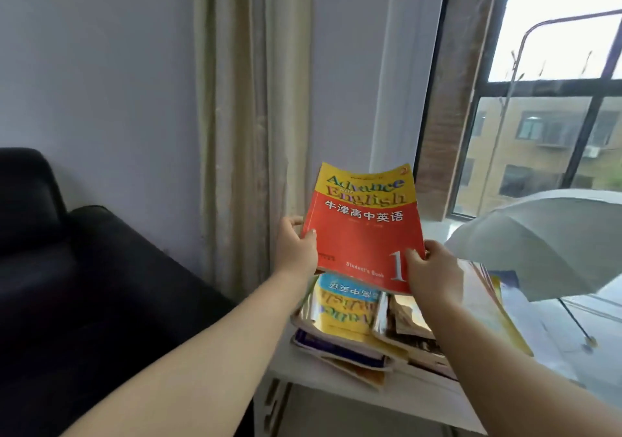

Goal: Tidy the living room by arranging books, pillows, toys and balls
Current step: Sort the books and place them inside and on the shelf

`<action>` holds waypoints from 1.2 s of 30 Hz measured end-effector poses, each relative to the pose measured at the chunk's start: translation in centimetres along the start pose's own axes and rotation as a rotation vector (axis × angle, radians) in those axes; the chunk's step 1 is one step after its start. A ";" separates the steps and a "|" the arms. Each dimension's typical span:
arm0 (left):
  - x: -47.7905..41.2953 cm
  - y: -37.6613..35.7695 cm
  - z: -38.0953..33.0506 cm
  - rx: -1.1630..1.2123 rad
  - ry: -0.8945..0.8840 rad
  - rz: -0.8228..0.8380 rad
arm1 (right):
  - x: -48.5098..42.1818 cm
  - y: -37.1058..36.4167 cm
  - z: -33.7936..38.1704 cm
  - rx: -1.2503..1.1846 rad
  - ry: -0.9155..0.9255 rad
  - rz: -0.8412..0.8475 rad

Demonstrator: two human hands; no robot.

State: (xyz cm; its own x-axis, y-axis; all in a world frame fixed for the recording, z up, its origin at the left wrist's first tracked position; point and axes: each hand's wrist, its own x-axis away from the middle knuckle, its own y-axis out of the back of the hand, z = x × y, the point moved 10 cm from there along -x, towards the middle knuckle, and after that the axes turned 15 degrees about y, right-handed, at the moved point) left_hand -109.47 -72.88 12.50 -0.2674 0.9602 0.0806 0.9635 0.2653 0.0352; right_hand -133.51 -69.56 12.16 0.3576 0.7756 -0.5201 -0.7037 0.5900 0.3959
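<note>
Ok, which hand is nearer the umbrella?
Right. The right hand grips the red book at its lower right corner, just left of the umbrella; the left hand holds the opposite edge, farther away.

- The fingers of the left hand (296, 248) go mostly behind the red textbook (363, 231); the thumb shows on its cover.
- The right hand (434, 275) covers the textbook's lower right corner; its fingers underneath are hidden.
- The small line under the Chinese title is unreadable.
- The pile of books (346, 332) is blurred, its far part behind the textbook.
- The right edge cuts the umbrella (538, 248), the left edge the black sofa (84, 285).
</note>
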 end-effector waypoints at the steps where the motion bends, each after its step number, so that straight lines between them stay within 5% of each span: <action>1: -0.4 -1.0 0.2 -0.093 -0.025 0.002 | -0.1 -0.6 -1.5 0.040 -0.042 0.064; 5: -1.5 -6.9 7.4 -1.207 -0.178 0.189 | 3.2 -6.6 -7.9 0.444 -0.146 0.779; 7: -1.1 -8.7 13.2 -1.481 -0.090 0.421 | 4.8 -7.5 -9.6 0.641 -0.131 0.925; 28: -1.0 -10.0 13.7 -1.682 -0.420 0.263 | 5.0 -7.2 -10.3 0.858 0.220 0.923; 36: -1.4 -9.9 13.6 -1.639 -0.388 0.278 | 4.2 -3.4 -11.8 0.841 0.290 0.898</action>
State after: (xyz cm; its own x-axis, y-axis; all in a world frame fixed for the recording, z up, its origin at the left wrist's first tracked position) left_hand -118.43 -75.65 -1.46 0.1516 0.9876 0.0407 -0.1099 -0.0241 0.9937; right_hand -136.84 -71.00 -0.26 -0.2647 0.9613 0.0766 0.0172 -0.0747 0.9971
